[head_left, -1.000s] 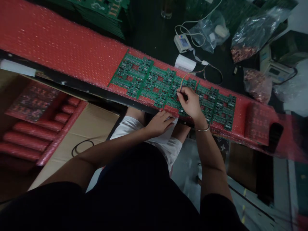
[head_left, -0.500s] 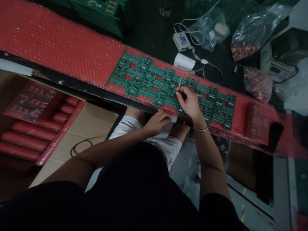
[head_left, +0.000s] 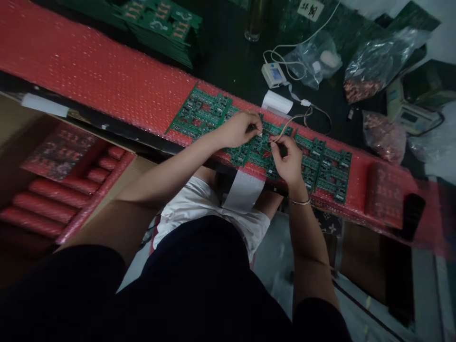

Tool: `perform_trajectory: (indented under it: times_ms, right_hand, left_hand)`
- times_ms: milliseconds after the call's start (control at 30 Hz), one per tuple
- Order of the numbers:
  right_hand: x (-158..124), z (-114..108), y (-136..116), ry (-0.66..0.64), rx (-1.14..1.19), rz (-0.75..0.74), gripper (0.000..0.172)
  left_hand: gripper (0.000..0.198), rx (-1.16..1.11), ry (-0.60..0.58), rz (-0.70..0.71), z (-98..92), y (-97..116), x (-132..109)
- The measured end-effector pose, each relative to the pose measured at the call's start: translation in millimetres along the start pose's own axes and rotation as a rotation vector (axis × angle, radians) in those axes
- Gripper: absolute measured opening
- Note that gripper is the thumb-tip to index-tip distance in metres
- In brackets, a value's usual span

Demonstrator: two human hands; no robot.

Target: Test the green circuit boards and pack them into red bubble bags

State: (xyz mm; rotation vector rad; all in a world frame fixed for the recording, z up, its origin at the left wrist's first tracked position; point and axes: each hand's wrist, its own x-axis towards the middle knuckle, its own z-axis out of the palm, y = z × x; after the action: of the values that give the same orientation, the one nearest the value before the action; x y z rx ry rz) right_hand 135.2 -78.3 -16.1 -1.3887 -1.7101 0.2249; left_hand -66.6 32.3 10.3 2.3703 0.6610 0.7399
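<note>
At far left we see a cardboard box point(head_left: 14, 128) holding red rolls point(head_left: 46, 206). A red bubble-wrap sheet point(head_left: 107, 80) runs along the bench, and a row of green circuit boards point(head_left: 199, 111) lies on it. Our left hand point(head_left: 237, 129) rests on the boards with its fingertips drawn together; we cannot tell whether they pinch anything. Just beside it, our right hand point(head_left: 289, 160) pinches the end of a thin wire point(head_left: 294, 118) over a board. The wire runs back toward a small white tester point(head_left: 273, 74). Plastic bags point(head_left: 377, 52) lie further right.
</note>
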Motion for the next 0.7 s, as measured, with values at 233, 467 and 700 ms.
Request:
perform_trajectory:
  times_ms: [233, 467, 700]
  right_hand:
    - [-2, 5, 5, 0.034, 0.062, 0.046, 0.014]
    - [-3, 4, 2, 0.036, 0.067, 0.044, 0.011]
    - [-3, 5, 2, 0.058, 0.119, 0.071, 0.013]
  left_hand:
    - [0.023, 0.134, -0.337, 0.145, 12.9, -32, 51]
    - [0.024, 0.219, -0.357, 0.144, 17.9, -30, 55]
    - [0.022, 0.340, -0.316, 0.173, 21.0, -22, 50]
